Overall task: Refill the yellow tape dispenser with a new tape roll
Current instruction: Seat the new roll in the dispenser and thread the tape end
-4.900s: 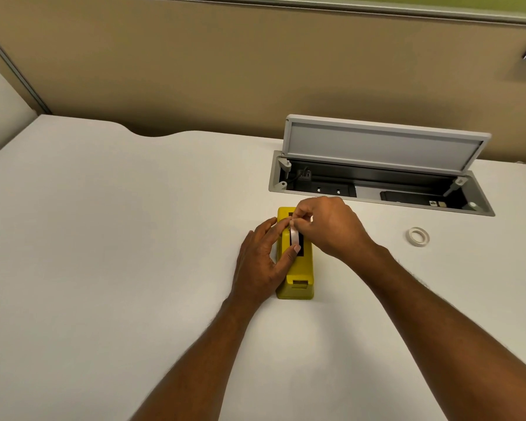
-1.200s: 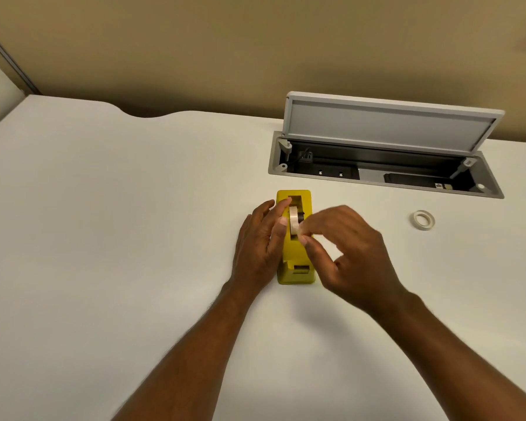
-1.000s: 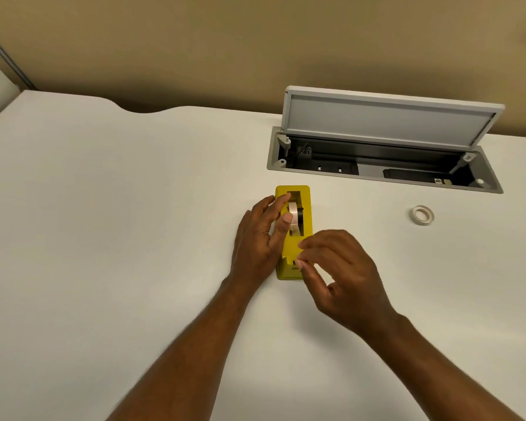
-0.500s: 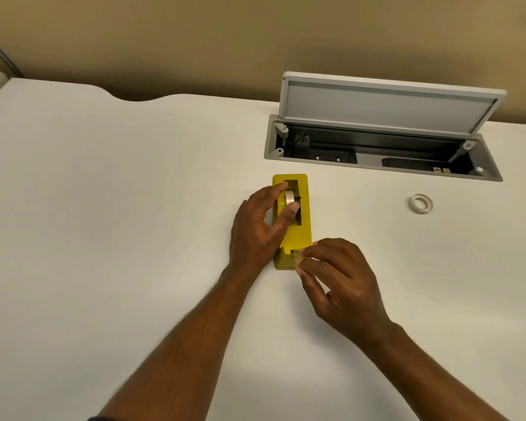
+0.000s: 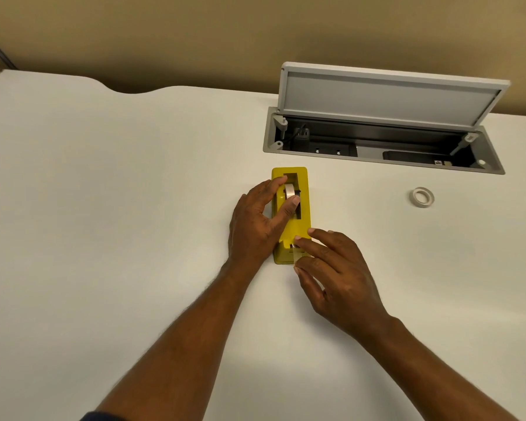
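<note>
The yellow tape dispenser (image 5: 305, 208) lies on the white desk (image 5: 103, 208), long axis pointing away from me. A tape roll (image 5: 289, 189) sits upright in its slot. My left hand (image 5: 254, 223) grips the dispenser from the left, thumb pressing on the roll. My right hand (image 5: 337, 275) is at the near, cutter end; its thumb and forefinger pinch the clear tape end (image 5: 298, 255) drawn down over the cutter.
A small white tape ring (image 5: 423, 197) lies flat on the desk to the right. Behind the dispenser an open cable hatch (image 5: 377, 147) is sunk into the desk, its grey lid (image 5: 386, 95) propped up. A tan partition wall runs along the back.
My right hand moved from the roll toward me to the cutter end, drawing the tape strip along the dispenser top. My left hand stayed on the dispenser, thumb on the roll.
</note>
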